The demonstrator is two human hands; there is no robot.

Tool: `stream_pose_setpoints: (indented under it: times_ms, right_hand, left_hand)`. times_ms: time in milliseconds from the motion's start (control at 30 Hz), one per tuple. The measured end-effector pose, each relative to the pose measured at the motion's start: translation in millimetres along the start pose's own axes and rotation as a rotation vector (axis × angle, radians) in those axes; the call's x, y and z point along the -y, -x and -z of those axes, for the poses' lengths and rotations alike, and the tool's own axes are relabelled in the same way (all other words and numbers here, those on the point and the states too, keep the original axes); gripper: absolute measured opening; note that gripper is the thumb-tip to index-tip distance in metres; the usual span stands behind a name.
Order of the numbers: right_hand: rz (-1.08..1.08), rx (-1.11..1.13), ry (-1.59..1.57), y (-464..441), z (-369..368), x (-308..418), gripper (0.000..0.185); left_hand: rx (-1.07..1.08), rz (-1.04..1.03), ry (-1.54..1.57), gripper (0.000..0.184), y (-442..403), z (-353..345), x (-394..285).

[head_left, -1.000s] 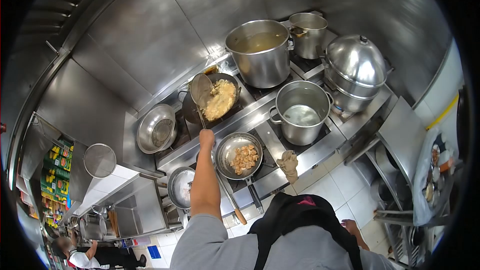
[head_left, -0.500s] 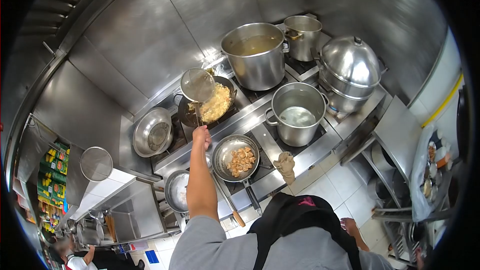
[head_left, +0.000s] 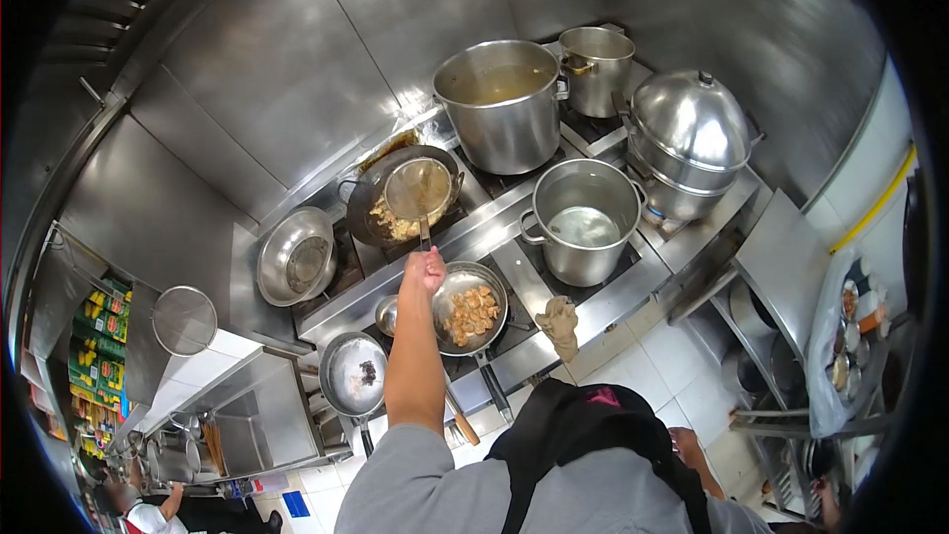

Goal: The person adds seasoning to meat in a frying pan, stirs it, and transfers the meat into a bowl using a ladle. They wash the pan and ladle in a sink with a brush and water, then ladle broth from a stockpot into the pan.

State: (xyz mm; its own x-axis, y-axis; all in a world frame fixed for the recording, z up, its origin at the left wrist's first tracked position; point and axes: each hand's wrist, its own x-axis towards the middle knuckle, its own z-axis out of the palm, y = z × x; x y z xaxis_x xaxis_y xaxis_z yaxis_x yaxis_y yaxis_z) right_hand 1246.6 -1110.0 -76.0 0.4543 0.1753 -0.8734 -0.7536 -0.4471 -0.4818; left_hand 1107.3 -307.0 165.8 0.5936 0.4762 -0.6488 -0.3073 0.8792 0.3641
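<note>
We look down on a steel stove (head_left: 539, 272) bearing several vessels, with a person's left arm stretched out over it from the lower edge. The left hand (head_left: 425, 269) has its grip wrapped around the handle of a round mesh strainer (head_left: 417, 190), the fingers curled tightly about the stem. We find this strainer at the dark wok (head_left: 368, 193), its disc overlapping the wok's right part; whether the mesh touches the contents we cannot tell. Pale golden food (head_left: 393, 225) shows in the wok beside and below the mesh. Nearer to the person we note 2 pans: a frying pan (head_left: 494, 287) of browned pieces (head_left: 471, 314), its left edge crossed by the forearm, and a shallow pan (head_left: 341, 366) with a small dark clump (head_left: 368, 373). A steel bowl (head_left: 282, 247) rests to the left of the wok. To the right we count 4 pots, among them a large pot (head_left: 509, 138) containing liquid and a pot under a domed lid (head_left: 690, 119). A crumpled cloth (head_left: 558, 326) lies at the stove's front edge. The right hand (head_left: 684, 447) is low beside the black apron (head_left: 583, 435), partly hidden, so we cannot tell the state of its grip.
</note>
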Motion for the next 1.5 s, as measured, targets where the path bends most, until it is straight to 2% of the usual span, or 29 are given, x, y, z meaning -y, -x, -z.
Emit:
stream_pose_setpoints:
  times_ms: [100,167,267,333,400,433,467,500,533,567,633,700,767,800,867,900,967,1000,1033,1067,1133,1167,1233,1333,1500]
  right_hand:
    - [-0.016,0.056,0.09,-9,1,-2,0.033]
    - [0.073,0.053,0.268,-3,3,-3,0.03]
    - [0.115,0.084,0.395,5,5,0,0.029]
    - [0.06,0.114,0.397,5,7,-1,0.029]
    - [-0.01,0.143,0.37,-5,14,-11,0.03]
    - [-0.034,0.152,0.366,-9,19,-12,0.03]
    - [-0.063,0.162,0.354,-15,22,-15,0.03]
    - [-0.096,0.174,0.346,-23,27,-18,0.03]
    - [-0.131,0.181,0.328,-31,34,-19,0.031]
    - [-0.172,0.182,0.315,-40,39,-18,0.031]
    - [-0.319,0.096,0.344,-47,36,4,0.032]
    - [-0.008,0.286,0.672,-16,24,70,0.035]
    - [-0.17,0.138,0.555,-46,11,99,0.036]
    - [-0.168,0.138,0.465,-60,4,114,0.035]
    - [-0.084,0.15,0.533,-68,-34,148,0.036]
    - [-0.035,0.175,0.513,-63,-57,166,0.036]
    - [0.041,0.209,0.594,-48,-107,185,0.036]
    - [0.092,0.294,0.542,-43,-135,189,0.035]
    - [0.14,0.399,0.509,-40,-168,194,0.034]
    - [0.114,0.438,0.512,-34,-197,194,0.03]
    - [0.051,0.531,0.716,-41,-250,186,0.031]
    - [0.015,0.59,0.83,-53,-270,180,0.03]
    - [-0.071,0.674,1.059,-69,-299,164,0.028]
    - [-0.15,0.739,1.379,-87,-335,155,0.024]
    - [-0.116,0.766,1.746,-95,-383,149,0.019]
  left_hand:
    - [-0.035,-0.017,-0.05,0.011,2,-2,0]
    - [-0.046,-0.015,-0.149,0.025,18,-3,5]
    - [-0.037,-0.081,-0.166,0.035,73,14,42]
    - [-0.073,-0.223,-0.444,0.034,115,46,82]
    - [-0.25,-0.421,-1.084,0.037,128,123,124]
    - [-0.474,-0.385,-1.26,0.035,140,148,148]
    - [-0.735,-0.675,-1.826,0.029,125,210,175]
    - [-0.928,-0.415,-1.663,0.026,158,184,195]
    - [-0.965,-0.382,-1.658,0.031,161,212,209]
    - [-1.013,-0.189,-1.606,0.045,154,234,218]
    - [-0.986,-0.161,-1.528,0.057,143,265,241]
    - [-1.004,-0.197,-1.485,0.059,127,290,256]
    - [-1.02,-0.231,-1.448,0.061,124,299,262]
    - [-0.976,-0.226,-1.461,0.059,126,297,258]
    - [-0.897,-0.287,-1.478,0.058,128,305,254]
    - [-0.907,-0.282,-1.463,0.058,131,308,251]
    - [-0.769,-0.252,-1.437,0.055,141,308,246]
    - [-0.662,-0.266,-1.606,0.054,164,288,238]
    - [-0.791,-0.351,-1.625,0.055,161,306,250]
    - [-0.828,-0.518,-1.556,0.054,158,328,258]
    - [-0.795,-0.565,-1.352,0.038,204,317,261]
    - [-0.946,-0.52,-1.399,0.024,202,342,281]
    - [-1.056,-0.538,-1.214,0.024,256,349,307]
    - [-1.376,-0.484,-0.891,0.026,351,349,371]
    - [-1.962,-0.496,-0.405,0.024,488,363,554]
